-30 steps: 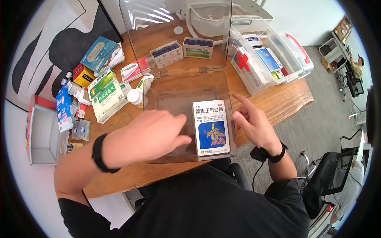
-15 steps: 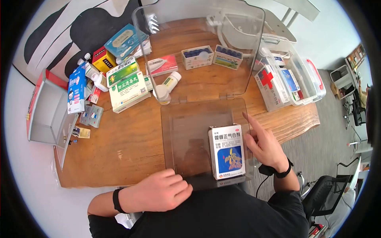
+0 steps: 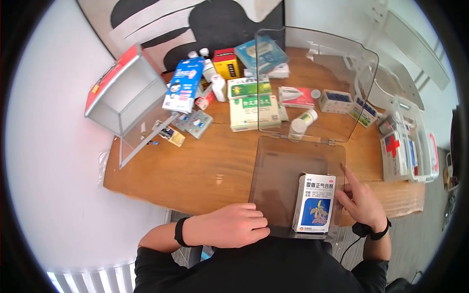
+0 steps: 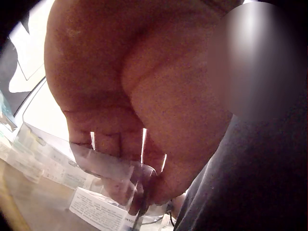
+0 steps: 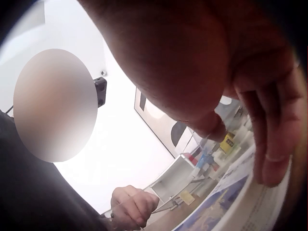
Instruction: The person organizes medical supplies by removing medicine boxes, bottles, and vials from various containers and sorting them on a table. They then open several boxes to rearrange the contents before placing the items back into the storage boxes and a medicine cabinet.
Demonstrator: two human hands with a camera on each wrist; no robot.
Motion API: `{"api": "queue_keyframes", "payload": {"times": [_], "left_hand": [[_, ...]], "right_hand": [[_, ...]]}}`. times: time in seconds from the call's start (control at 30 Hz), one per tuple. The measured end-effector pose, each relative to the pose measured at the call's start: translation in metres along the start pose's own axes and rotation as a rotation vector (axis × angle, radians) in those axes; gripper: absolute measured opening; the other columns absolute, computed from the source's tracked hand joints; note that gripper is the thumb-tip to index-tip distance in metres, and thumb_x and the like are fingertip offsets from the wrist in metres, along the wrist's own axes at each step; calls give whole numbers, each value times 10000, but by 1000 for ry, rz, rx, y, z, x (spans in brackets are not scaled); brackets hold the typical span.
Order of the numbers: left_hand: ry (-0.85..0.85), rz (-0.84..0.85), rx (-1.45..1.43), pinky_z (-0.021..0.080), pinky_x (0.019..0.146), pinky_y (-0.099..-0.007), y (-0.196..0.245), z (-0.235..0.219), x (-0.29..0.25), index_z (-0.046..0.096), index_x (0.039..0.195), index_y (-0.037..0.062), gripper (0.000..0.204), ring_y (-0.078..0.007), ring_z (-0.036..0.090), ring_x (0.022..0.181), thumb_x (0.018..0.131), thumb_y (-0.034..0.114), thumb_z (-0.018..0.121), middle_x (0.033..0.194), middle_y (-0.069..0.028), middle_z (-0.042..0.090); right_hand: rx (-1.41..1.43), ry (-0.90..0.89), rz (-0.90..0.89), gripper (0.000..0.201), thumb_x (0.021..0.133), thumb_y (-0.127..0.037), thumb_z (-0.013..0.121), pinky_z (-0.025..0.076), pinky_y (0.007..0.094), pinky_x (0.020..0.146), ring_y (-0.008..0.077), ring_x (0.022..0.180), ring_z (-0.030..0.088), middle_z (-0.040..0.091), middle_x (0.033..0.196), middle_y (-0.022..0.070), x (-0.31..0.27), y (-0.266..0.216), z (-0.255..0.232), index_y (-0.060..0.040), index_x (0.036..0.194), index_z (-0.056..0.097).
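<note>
A white medicine box with a blue plant picture (image 3: 316, 205) lies at the right side of a smoky clear plastic case (image 3: 273, 178), at the table's front edge. The case's transparent lid (image 3: 320, 63) stands raised at the back. At the case's near left corner, my left hand (image 3: 234, 225) has its fingers bent over the rim; the left wrist view shows them through clear plastic. My right hand (image 3: 362, 204) rests along the right wall, index finger stretched forward, thumb close to the medicine box. In the right wrist view, its other fingers (image 5: 272, 163) reach down by the box.
Behind the case stand a white bottle (image 3: 307, 117) and vial boxes (image 3: 336, 101). Medicine cartons (image 3: 254, 112) and a yellow-black box (image 3: 226, 64) crowd the back left. An open red-and-silver case (image 3: 124, 90) is at far left, a clear first-aid bin (image 3: 413, 141) at far right.
My left hand has come down from above the case to its near left corner. My right hand stays at the right wall. The head view has swung left, shifting everything rightward.
</note>
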State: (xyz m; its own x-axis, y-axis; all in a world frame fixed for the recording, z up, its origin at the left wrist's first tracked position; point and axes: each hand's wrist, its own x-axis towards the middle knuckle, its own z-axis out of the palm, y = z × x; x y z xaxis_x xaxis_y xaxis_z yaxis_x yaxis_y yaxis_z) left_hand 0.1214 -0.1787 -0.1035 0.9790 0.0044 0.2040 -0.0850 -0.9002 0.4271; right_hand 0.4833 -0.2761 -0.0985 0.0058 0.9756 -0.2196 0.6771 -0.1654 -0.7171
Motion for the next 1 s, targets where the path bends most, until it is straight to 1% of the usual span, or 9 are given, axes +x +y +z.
{"api": "queue_keyframes", "payload": {"times": [0.07, 0.17, 0.23, 0.27, 0.33, 0.5, 0.63, 0.77, 1.0], "left_hand": [[13, -21, -36, 464, 725, -327, 3, -7, -4, 705, 1088, 30, 227, -194, 589, 827, 881, 120, 732, 859, -38, 524], [-5, -31, -15, 485, 751, -339, 4, -11, -9, 702, 1077, 37, 192, -208, 599, 848, 937, 154, 761, 880, -42, 548], [109, -49, -211, 521, 778, -352, 3, -15, -11, 724, 1058, 47, 211, -223, 645, 886, 940, 193, 822, 937, -46, 629], [110, -51, -207, 521, 778, -352, 1, -21, -11, 724, 1058, 47, 211, -223, 645, 886, 940, 193, 822, 937, -46, 629], [307, -116, -195, 549, 791, -377, -9, -42, -13, 715, 999, 83, 193, -265, 670, 895, 943, 222, 837, 952, -56, 665], [462, -607, 6, 583, 862, -427, -82, -75, -13, 730, 1108, 71, 261, -333, 728, 1003, 897, 181, 838, 1029, -99, 724], [397, -625, 141, 569, 934, -446, -141, -77, 13, 695, 1220, 43, 464, -360, 706, 1084, 848, 248, 880, 1148, -141, 705], [241, -667, 306, 533, 1032, -463, -199, -60, 29, 624, 1324, -29, 731, -392, 632, 1220, 760, 319, 931, 1296, -206, 641], [92, -759, 342, 500, 1102, -475, -195, -55, 50, 578, 1396, -52, 931, -420, 567, 1303, 675, 396, 960, 1362, -232, 606]], "right_hand": [[-23, -57, 26, 786, 1017, -171, 707, 544, 443, 639, 414, 719, 734, 742, 813, 233, 4, -14, -13, 63, 1651, 306], [-112, -77, -53, 607, 993, -199, 765, 551, 419, 637, 364, 691, 740, 749, 817, 228, 13, -24, -35, 67, 1494, 548], [-109, 64, -25, 320, 973, -197, 794, 544, 368, 619, 262, 639, 724, 748, 767, 183, 20, -20, -47, 70, 1142, 742], [-110, 64, -29, 320, 973, -197, 794, 544, 368, 619, 262, 639, 724, 748, 767, 183, 24, -26, -52, 70, 1142, 742], [-63, 331, 22, 286, 971, -190, 794, 527, 327, 606, 167, 616, 687, 723, 704, 113, 35, -38, -68, 71, 866, 743], [33, 581, -44, 269, 964, -190, 809, 527, 280, 686, 109, 750, 691, 753, 823, 80, 79, -60, -101, 66, 1009, 739], [-20, 635, -192, 280, 962, -185, 818, 531, 268, 724, 108, 812, 700, 774, 901, 80, 109, -40, -109, 66, 1059, 736], [217, 397, -228, 247, 973, -154, 803, 541, 268, 731, 108, 801, 701, 772, 873, 75, 128, -38, -102, 73, 1046, 738], [246, 331, -250, 210, 999, -129, 766, 552, 272, 721, 114, 771, 709, 771, 825, 82, 131, -28, -109, 79, 1004, 736]]}}
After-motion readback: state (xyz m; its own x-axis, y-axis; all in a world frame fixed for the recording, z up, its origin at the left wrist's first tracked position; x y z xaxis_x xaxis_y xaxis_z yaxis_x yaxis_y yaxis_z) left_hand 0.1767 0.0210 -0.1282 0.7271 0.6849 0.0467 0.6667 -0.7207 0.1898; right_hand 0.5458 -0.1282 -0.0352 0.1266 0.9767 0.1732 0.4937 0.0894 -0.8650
